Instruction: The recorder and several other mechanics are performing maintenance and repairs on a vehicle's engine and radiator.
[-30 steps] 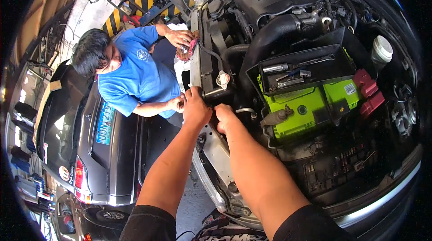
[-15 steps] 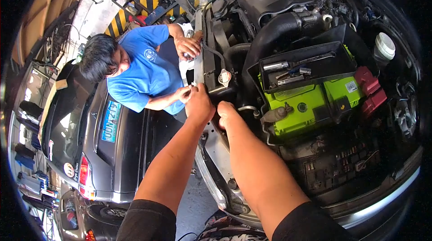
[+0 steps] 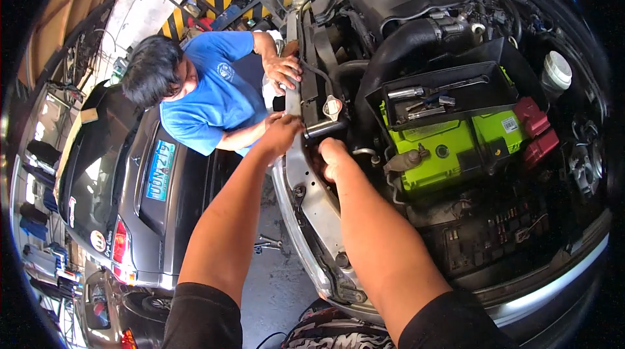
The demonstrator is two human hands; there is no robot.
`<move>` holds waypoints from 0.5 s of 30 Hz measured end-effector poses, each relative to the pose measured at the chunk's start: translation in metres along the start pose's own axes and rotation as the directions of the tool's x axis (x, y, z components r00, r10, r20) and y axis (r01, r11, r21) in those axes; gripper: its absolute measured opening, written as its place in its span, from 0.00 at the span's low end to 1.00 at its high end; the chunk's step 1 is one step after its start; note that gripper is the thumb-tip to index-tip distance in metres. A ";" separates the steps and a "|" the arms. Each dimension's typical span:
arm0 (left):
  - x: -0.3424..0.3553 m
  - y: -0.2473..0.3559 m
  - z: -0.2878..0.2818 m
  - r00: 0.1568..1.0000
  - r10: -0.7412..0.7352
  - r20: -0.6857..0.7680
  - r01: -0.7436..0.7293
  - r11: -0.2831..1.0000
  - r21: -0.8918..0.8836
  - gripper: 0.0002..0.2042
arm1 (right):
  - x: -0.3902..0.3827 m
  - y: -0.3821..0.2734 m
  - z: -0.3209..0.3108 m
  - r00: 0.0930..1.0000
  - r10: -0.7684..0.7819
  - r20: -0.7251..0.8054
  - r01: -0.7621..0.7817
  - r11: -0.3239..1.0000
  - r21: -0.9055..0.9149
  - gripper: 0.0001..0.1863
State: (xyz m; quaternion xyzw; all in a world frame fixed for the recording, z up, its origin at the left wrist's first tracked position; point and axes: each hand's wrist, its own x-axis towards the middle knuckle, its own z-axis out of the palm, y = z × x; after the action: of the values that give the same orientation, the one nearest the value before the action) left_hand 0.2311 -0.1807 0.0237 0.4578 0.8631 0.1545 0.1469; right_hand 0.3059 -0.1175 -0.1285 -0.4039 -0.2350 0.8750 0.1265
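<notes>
My left hand (image 3: 282, 135) is curled at the car's front crossbar (image 3: 311, 183), close beside a co-worker's hand (image 3: 272, 119). What its fingers hold, if anything, is hidden. Just to the right, my right hand (image 3: 331, 155) reaches down behind the crossbar into the engine bay, its fingertips out of sight. A shiny metal tube (image 3: 323, 129) lies between and just beyond my hands, below the radiator cap (image 3: 333, 108). The co-worker's other hand (image 3: 283, 71) rests on the bar farther up.
A bright green battery (image 3: 423, 170) sits to the right, with a black tray (image 3: 478, 103) of sockets and a ratchet on top. A co-worker in a blue shirt (image 3: 215, 98) leans in from the left. Behind them stands a dark car (image 3: 176, 232). Wrenches (image 3: 268, 243) lie on the floor.
My left hand has shifted left and slightly down. My right hand has moved a little right. The co-worker's upper hand now lies flatter on the bar. Wrenches have come into sight.
</notes>
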 end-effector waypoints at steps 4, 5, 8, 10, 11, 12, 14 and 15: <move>0.011 -0.024 0.015 0.995 -0.017 -0.101 0.017 1.000 0.001 0.31 | 0.009 0.004 -0.007 0.973 -0.221 -0.058 0.184 0.908 -0.377 0.17; 0.016 -0.031 0.022 0.967 0.138 -0.214 -0.109 0.984 0.141 0.33 | 0.013 0.000 -0.013 0.934 -0.333 -0.130 0.246 0.862 -0.443 0.16; 0.003 -0.044 0.004 0.980 0.045 -0.194 -0.011 0.985 0.171 0.35 | -0.040 -0.011 0.011 0.948 -0.301 -0.108 0.287 0.949 -0.130 0.15; 0.010 -0.031 0.006 0.994 0.024 -0.102 -0.013 0.994 0.108 0.38 | -0.033 -0.015 -0.005 0.935 -0.342 -0.098 0.318 0.927 -0.200 0.13; 0.012 -0.030 0.007 0.993 0.061 -0.099 -0.052 0.994 0.096 0.38 | -0.023 -0.018 -0.010 0.925 -0.367 -0.100 0.333 0.908 -0.255 0.09; 0.016 -0.023 0.013 0.991 0.107 -0.085 -0.100 0.992 0.076 0.37 | -0.007 -0.019 -0.023 0.912 -0.393 -0.117 0.343 0.887 -0.309 0.05; 0.002 -0.049 -0.001 0.991 0.072 -0.115 -0.062 0.994 0.095 0.33 | -0.033 -0.012 0.011 0.943 -0.334 -0.008 0.322 0.915 -0.244 0.06; -0.001 -0.046 -0.004 0.991 0.105 -0.087 -0.092 0.986 0.139 0.32 | -0.040 -0.012 0.014 0.932 -0.361 -0.040 0.333 0.894 -0.298 0.05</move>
State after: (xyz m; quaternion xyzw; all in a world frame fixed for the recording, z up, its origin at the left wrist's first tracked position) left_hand 0.1963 -0.2067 0.0087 0.5013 0.8537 0.1241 0.0671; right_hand 0.3210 -0.1279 -0.0890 -0.4103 -0.4212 0.7749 0.2317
